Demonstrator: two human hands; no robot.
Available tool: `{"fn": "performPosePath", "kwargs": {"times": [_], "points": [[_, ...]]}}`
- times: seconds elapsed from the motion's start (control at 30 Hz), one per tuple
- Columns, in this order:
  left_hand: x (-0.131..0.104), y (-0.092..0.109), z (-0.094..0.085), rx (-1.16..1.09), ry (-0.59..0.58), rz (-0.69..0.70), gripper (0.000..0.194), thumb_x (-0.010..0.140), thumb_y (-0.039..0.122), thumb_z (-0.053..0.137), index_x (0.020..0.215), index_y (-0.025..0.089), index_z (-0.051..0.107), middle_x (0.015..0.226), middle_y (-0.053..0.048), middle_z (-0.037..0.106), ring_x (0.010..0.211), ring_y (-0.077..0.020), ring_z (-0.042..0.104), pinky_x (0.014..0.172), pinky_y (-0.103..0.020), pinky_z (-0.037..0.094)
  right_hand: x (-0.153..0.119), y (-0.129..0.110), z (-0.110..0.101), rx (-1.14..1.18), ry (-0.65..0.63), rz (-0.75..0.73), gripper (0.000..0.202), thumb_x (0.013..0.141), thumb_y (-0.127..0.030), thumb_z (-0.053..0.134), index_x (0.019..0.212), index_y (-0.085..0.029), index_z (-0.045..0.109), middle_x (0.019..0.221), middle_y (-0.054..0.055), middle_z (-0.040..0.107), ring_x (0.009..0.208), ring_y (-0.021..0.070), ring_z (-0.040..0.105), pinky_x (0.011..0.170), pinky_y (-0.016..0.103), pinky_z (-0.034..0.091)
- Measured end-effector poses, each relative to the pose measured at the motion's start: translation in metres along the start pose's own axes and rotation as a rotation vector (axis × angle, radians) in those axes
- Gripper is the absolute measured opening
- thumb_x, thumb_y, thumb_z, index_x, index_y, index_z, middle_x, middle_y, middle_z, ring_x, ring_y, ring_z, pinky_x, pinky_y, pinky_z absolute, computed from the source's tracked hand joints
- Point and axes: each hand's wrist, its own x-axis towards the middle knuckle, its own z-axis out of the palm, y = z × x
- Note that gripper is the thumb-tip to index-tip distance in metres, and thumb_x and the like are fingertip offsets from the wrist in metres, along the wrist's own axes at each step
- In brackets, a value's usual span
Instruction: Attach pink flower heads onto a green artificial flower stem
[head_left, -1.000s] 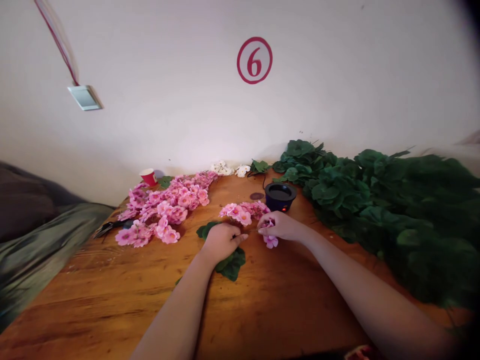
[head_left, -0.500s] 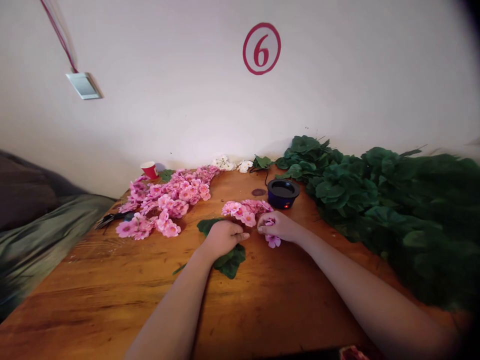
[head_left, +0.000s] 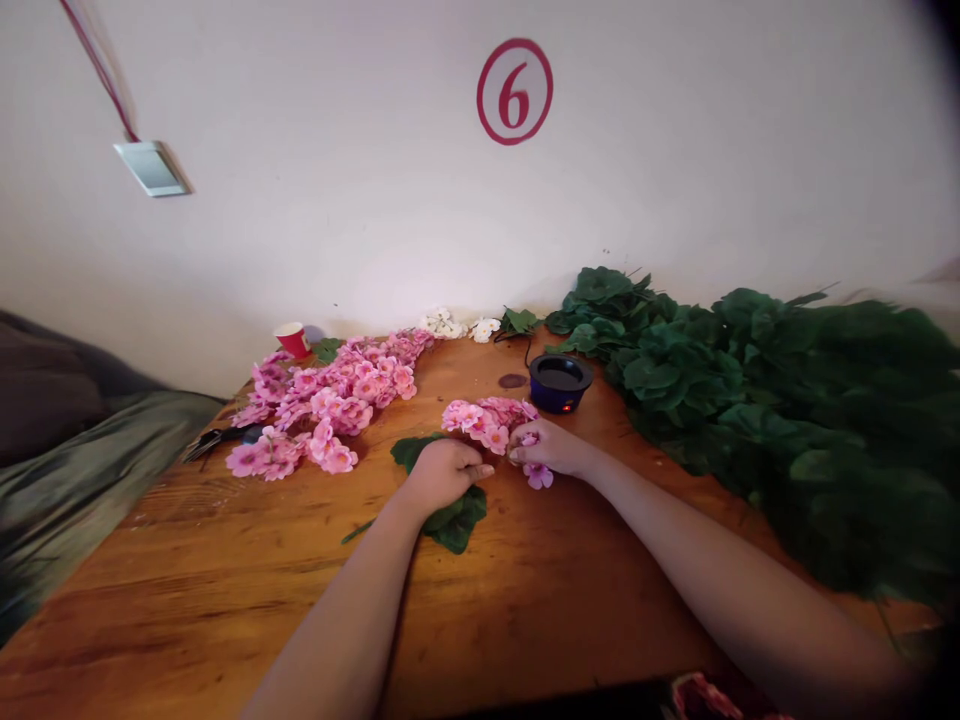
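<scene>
My left hand is closed over a green leaf piece on the wooden table; thumb and fingers point right, and what they pinch is too small to make out. My right hand is closed on a small pink flower sprig, whose blossoms show below and above the fingers. A pink flower bunch lies just beyond the two hands. Behind my right hand sits a round dark blue pot with a black rim and a lit red light.
A large pile of pink flowers lies at the left, near a red paper cup. White flowers are by the wall. Green leaves are heaped along the right side. Dark cloth is beyond the left edge.
The view has shifted slightly, so things sit a little further left. Both hands keep nearly the same pose, my right hand slightly closer to the pink bunch.
</scene>
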Motion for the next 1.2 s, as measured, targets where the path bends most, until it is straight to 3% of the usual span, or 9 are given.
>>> {"fn": "performPosePath", "kwargs": {"times": [0.27,0.47,0.67,1.2], "points": [[-0.001,0.002,-0.001,0.020,0.014,-0.058,0.040,0.090,0.036,0.058,0.055,0.016,0.058,0.055,0.003,0.047,0.055,-0.0107,0.036,0.058,-0.025,0.027,-0.001,0.002,0.010,-0.093,0.035,0.023,0.020,0.081,-0.035,0.062,0.079,-0.018,0.053,0.052,-0.002,0.060,0.043,0.0140,0.062,0.035,0.018,0.044],[-0.002,0.004,-0.001,0.033,0.020,-0.076,0.038,0.090,0.036,0.058,0.058,0.017,0.061,0.056,0.002,0.052,0.056,-0.0111,0.039,0.060,-0.025,0.030,-0.001,0.000,0.018,-0.036,0.098,0.024,0.023,0.085,-0.036,0.060,0.076,-0.018,0.048,0.055,-0.002,0.059,0.043,0.0127,0.062,0.038,0.019,0.046],[-0.002,0.006,0.001,0.094,0.042,-0.125,0.034,0.090,0.035,0.058,0.063,0.017,0.066,0.060,0.000,0.060,0.058,-0.0123,0.045,0.059,-0.025,0.030,-0.003,-0.006,0.025,-0.055,0.142,0.044,0.013,0.088,-0.025,0.052,0.078,-0.019,0.048,0.054,-0.003,0.056,0.042,0.0121,0.059,0.038,0.019,0.043],[-0.003,0.003,0.005,0.120,0.048,-0.112,0.029,0.090,0.034,0.060,0.069,0.017,0.072,0.067,-0.003,0.066,0.062,-0.0146,0.051,0.061,-0.027,0.031,-0.002,-0.002,0.031,-0.197,0.172,0.046,0.011,0.081,-0.019,0.054,0.076,-0.021,0.045,0.046,-0.004,0.054,0.038,0.0115,0.051,0.038,0.019,0.034]]}}
